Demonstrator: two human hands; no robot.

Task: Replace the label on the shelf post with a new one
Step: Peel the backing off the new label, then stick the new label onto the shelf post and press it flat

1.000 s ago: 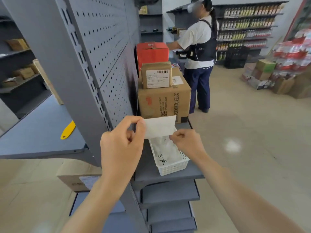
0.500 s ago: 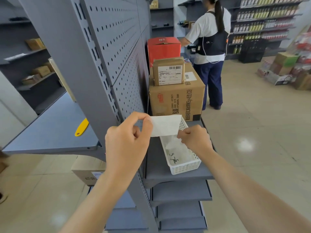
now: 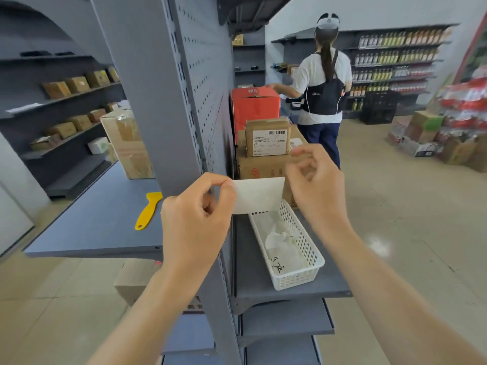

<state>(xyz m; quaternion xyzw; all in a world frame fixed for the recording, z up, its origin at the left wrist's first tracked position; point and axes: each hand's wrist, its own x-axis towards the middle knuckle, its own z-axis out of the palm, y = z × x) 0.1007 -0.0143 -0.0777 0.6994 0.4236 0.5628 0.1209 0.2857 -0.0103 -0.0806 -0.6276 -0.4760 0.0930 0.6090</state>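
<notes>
Shelving fills the view: the grey post (image 3: 147,106) rises just left of the hands, bare where it shows. Left hand (image 3: 195,222) pinches the white label (image 3: 258,194) by its left edge, beside the post; right hand (image 3: 313,188), blurred, hangs by its right edge with fingers loosely spread, apparently letting go. Judged step: readying the new label, next pressing it squarely onto the post. Its face shows no legible writing; basket (image 3: 300,279) scraps bear unreadable black marks.
</notes>
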